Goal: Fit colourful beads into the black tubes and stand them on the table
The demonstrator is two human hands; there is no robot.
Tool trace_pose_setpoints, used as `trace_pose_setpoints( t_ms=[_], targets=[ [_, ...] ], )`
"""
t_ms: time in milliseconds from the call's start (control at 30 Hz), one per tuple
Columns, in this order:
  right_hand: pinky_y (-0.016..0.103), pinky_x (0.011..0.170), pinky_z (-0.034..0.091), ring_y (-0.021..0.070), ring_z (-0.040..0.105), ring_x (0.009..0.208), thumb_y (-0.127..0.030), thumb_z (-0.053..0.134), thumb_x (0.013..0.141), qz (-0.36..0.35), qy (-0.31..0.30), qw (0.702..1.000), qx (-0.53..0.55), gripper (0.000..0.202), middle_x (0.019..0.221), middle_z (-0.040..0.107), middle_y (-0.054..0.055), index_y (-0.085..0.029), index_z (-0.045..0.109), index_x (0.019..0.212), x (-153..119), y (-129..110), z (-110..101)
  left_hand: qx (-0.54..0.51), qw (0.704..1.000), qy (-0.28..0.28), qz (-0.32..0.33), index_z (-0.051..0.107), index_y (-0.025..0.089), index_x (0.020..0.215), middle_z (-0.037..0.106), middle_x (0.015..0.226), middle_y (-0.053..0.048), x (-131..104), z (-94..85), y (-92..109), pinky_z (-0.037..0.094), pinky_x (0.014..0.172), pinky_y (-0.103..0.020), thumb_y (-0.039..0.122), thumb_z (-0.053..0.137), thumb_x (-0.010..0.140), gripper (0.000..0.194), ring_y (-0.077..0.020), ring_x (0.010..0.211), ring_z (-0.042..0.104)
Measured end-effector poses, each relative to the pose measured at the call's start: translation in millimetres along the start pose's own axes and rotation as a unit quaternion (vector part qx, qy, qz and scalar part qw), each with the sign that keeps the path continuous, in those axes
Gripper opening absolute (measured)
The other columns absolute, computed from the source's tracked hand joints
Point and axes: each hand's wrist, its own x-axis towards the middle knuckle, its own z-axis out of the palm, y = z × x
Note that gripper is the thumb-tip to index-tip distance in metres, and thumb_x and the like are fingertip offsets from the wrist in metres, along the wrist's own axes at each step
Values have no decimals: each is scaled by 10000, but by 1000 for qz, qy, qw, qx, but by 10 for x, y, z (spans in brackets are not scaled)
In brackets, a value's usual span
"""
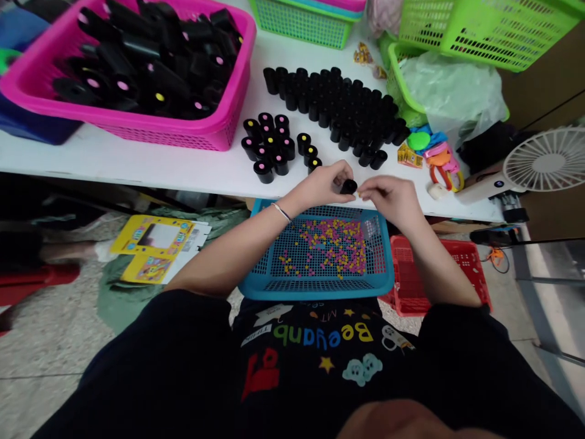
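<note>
My left hand (333, 183) is closed round a short black cylinder (349, 186) above the table's front edge. Close beside it, my right hand (386, 194) pinches a tiny yellow piece (359, 194) at its fingertips, near the cylinder's end. Below both hands is a blue mesh basket (315, 289) with many small pink and yellow pieces (336, 244) spread on its bottom. Beyond my left hand stand upright black cylinders with pink or yellow dots on top (270, 146). Behind them to the right is a dense group of black cylinders without visible dots (336, 103).
A pink basket (228, 131) full of black cylinders stands on the white table (183, 166) at left. Green baskets (493, 39) are at the back right. A white fan (548, 161) and colourful bands (441, 158) lie at right. A red basket (439, 305) sits below.
</note>
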Motion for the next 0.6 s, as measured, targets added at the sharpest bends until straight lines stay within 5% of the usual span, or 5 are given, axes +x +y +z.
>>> trace_pose_setpoints(
  t_ms=[233,600],
  targets=[
    [449,955,619,241,751,957,-163,697,910,-36,16,996,-86,150,967,795,51,-222,804,824,364,126,129,2,1000,1,2,587,227,1023,656,865,17,12,10,-37,547,814,-317,310,851,764,379,-171,829,640],
    [532,1058,605,289,722,1135,-182,518,1005,-87,37,989,-117,305,1147,772,112,-232,818,1016,66,185,215,-4,1000,4,6,580,221,1017,689,878,-1,5,13,-3,551,799,-305,289,845,777,364,-176,843,676]
  ],
)
